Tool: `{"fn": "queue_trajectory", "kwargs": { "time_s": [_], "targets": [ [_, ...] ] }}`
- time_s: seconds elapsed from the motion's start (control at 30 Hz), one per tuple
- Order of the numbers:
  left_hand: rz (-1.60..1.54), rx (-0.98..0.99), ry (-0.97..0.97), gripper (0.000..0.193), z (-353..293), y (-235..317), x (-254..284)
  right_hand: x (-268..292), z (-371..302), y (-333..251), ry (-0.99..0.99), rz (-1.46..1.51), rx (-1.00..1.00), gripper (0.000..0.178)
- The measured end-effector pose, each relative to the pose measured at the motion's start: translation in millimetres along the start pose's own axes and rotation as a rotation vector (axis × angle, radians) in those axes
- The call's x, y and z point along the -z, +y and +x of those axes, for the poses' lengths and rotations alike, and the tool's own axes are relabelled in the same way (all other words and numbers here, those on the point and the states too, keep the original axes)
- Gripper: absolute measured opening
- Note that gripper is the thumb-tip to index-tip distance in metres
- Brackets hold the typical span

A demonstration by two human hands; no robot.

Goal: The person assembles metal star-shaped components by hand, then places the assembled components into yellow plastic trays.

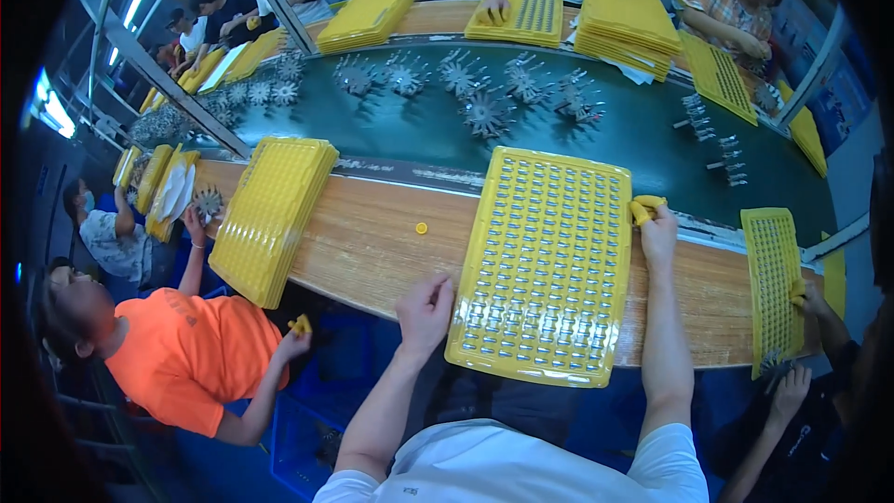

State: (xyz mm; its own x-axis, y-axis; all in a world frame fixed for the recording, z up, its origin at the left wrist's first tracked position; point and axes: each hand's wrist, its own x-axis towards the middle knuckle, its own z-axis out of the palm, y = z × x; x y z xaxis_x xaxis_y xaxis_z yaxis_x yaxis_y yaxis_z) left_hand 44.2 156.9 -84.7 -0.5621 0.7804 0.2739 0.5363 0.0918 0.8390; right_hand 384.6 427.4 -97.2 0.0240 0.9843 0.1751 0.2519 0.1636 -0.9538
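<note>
In front of me a yellow plastic tray (543, 265) sits over the table's near edge, its front end overhanging. Rows of small silvery metal parts fill its pockets. My left hand (426, 314) is closed with curled fingers just beside the tray's left edge; whatever it may hold is hidden. At the upper right edge of the tray is my right hand (657, 228), its thumb and finger bent together in yellow finger covers. What might lie between those fingertips cannot be made out. A small round yellow piece (422, 228) lies on the wood left of the tray.
A stack of yellow trays (274, 219) stands left, by a co-worker in orange (186, 354). Beyond the wooden table edge (372, 265) runs a green belt (391, 130) with spiky metal clusters (487, 115). More trays (624, 23) and co-workers line the far side; another tray (775, 279) is at right.
</note>
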Motion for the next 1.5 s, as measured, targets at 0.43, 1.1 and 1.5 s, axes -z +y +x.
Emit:
{"fn": "queue_trajectory", "kwargs": {
  "time_s": [0.43, 1.1, 1.5],
  "targets": [
    [-0.044, -0.038, 0.021, 0.016, -14.2, -12.0, 4.6, -17.4, -5.2, -8.2, -0.013, -0.002, 0.071, 0.015],
    [-0.099, 0.246, -0.213, 0.022, 25.2, -3.1, 5.8, -16.4, 1.2, -17.8, 0.079, 0.132, -0.074, 0.021],
    [-0.039, 0.208, -0.092, 0.020, 32.5, -7.4, 0.4, 7.9, 316.2, -69.3, 0.326, 0.189, -0.145, 0.026]
  ]
}}
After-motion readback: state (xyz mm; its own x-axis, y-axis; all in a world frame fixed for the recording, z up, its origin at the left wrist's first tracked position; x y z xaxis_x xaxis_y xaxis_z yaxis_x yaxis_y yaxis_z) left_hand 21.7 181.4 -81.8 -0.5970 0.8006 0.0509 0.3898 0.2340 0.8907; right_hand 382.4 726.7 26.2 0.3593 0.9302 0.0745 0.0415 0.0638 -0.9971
